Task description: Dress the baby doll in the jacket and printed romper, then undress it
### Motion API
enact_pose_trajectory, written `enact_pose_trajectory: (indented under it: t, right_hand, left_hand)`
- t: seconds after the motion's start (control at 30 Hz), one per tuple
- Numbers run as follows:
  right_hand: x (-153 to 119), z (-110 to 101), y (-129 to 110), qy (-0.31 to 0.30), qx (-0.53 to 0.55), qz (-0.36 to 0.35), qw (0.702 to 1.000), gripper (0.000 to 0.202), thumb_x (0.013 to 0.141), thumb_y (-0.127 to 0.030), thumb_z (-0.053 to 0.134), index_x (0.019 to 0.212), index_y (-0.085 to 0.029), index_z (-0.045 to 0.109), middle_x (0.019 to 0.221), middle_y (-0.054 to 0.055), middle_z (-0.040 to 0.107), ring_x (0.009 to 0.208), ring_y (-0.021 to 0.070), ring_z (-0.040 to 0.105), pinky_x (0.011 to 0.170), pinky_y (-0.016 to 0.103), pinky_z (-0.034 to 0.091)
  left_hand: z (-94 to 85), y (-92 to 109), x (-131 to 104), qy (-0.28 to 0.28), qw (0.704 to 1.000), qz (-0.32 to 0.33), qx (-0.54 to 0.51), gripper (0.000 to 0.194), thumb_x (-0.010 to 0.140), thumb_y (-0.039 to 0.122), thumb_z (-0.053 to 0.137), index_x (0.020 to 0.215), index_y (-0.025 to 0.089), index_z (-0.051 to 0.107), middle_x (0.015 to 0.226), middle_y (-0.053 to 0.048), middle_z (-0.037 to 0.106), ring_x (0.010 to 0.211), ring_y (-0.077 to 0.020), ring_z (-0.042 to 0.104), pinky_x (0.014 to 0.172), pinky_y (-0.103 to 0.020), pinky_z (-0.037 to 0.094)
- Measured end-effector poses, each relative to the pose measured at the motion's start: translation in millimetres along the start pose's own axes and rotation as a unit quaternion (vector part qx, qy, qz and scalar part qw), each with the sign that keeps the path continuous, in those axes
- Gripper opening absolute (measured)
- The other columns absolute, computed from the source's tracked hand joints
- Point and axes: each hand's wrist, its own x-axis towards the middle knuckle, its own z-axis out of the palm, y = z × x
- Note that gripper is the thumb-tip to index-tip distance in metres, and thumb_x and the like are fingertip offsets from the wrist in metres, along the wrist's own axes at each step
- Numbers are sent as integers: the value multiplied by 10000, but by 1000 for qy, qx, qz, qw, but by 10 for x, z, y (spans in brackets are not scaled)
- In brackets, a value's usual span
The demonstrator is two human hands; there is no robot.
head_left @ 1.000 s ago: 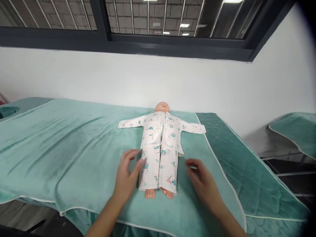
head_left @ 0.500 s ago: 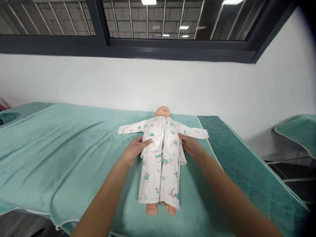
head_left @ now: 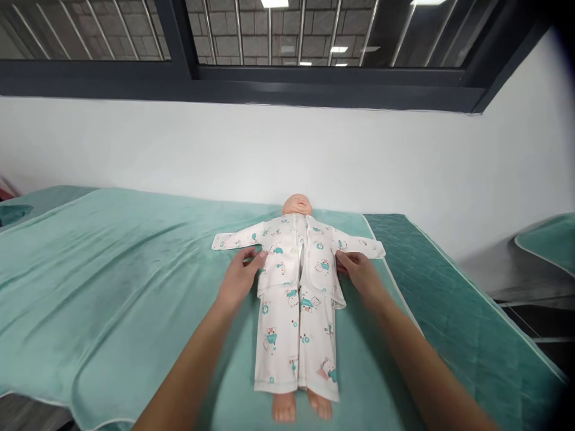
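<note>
A baby doll (head_left: 297, 205) lies on its back, its head towards the wall and its bare feet towards me. It wears a white printed long-sleeved top (head_left: 281, 248), its sleeves spread out sideways, and matching trousers (head_left: 278, 341). The top's front edges part slightly in the middle, over the waist of the trousers. At the top's left side, my left hand (head_left: 240, 275) has its thumb and fingers closed on the edge of the cloth. My right hand (head_left: 363, 276) pinches the opposite side edge below the sleeve; some of its fingertips are hidden.
A light green cover (head_left: 135, 287) lies beneath the doll, creased on the left. Darker quilted green fabric (head_left: 449, 311) borders it on the right. Behind stands a white wall (head_left: 224, 149) under a dark window frame (head_left: 314, 93). Another green-covered surface (head_left: 550, 239) is at the far right.
Both hands have moved slightly outward from the doll's middle, and my left thumb has slid back towards the top's edge. The view has shifted a little, so the doll appears slightly larger.
</note>
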Motion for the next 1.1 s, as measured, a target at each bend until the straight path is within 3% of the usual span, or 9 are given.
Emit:
enact_pose_trajectory:
  t: [0.07, 0.1, 0.2, 0.3, 0.43, 0.63, 0.7, 0.83, 1.1]
  right_hand:
    - [-15, -6, -120, 88, -124, -83, 985, 332, 771, -512, 704, 852, -208, 600, 883, 68, 686, 806, 220, 631, 740, 347, 491]
    - [5, 32, -213, 103, -164, -125, 973, 328, 790, -522, 676, 857, -212, 593, 876, 61, 677, 814, 216, 619, 744, 340, 473]
    - [187, 299, -559, 80, -190, -198, 958, 304, 838, -515, 607, 878, -214, 586, 861, 41, 672, 799, 191, 597, 741, 314, 436]
    - [452, 636, -829, 30, -237, -200, 950, 335, 843, -552, 569, 822, -217, 565, 795, 29, 656, 730, 180, 568, 680, 300, 402]
    - [674, 840, -868, -24, -305, -172, 936, 386, 831, -581, 538, 683, -227, 508, 684, 25, 618, 655, 178, 520, 614, 295, 359]
    - [750, 705, -758, -47, -317, -144, 936, 266, 790, -428, 569, 624, -223, 533, 617, -8, 583, 577, 146, 470, 558, 277, 323]
    - [768, 690, -762, -50, -287, -148, 945, 261, 783, -401, 567, 605, -213, 537, 598, -10, 568, 569, 137, 455, 555, 274, 325]
    - [775, 751, -771, -50, -127, -128, 982, 274, 783, -429, 589, 654, -187, 585, 583, -19, 544, 543, 116, 430, 539, 265, 336]
    - [687, 860, -705, -76, -57, -121, 988, 285, 767, -456, 630, 714, -177, 649, 620, -26, 547, 579, 113, 423, 561, 245, 351]
  left_hand:
    - [44, 74, 147, 49, 996, 63, 35, 479, 799, 534, 648, 1135, 194, 658, 1183, -88, 675, 1058, -248, 610, 945, -367, 454]
    - [92, 139, 240, 59, 992, 100, 48, 427, 813, 505, 636, 1104, 194, 672, 1134, -76, 690, 1030, -233, 615, 937, -354, 454]
    - [323, 396, 572, 65, 972, 202, 100, 319, 850, 415, 599, 1052, 192, 706, 1013, -57, 709, 943, -202, 627, 895, -322, 458]
    - [589, 602, 898, 33, 948, 251, 194, 260, 847, 344, 595, 984, 173, 734, 931, -70, 712, 852, -201, 630, 849, -322, 459]
    - [797, 625, 1125, -45, 939, 241, 243, 185, 844, 265, 567, 795, 179, 724, 786, -62, 710, 718, -198, 614, 743, -322, 448]
    - [823, 573, 1124, -51, 969, 208, 122, 84, 795, 243, 625, 774, 180, 676, 809, -35, 717, 741, -166, 625, 714, -292, 446]
    - [835, 609, 1108, -42, 977, 195, 70, 109, 795, 274, 636, 788, 174, 679, 805, -35, 710, 740, -159, 623, 709, -286, 451]
    - [882, 646, 1082, -37, 982, 181, 38, 132, 793, 292, 642, 795, 169, 689, 778, -32, 700, 705, -148, 606, 696, -284, 447]
    - [864, 495, 1159, -73, 984, 162, 7, 159, 783, 329, 667, 819, 178, 699, 819, -42, 719, 749, -163, 631, 704, -283, 457]
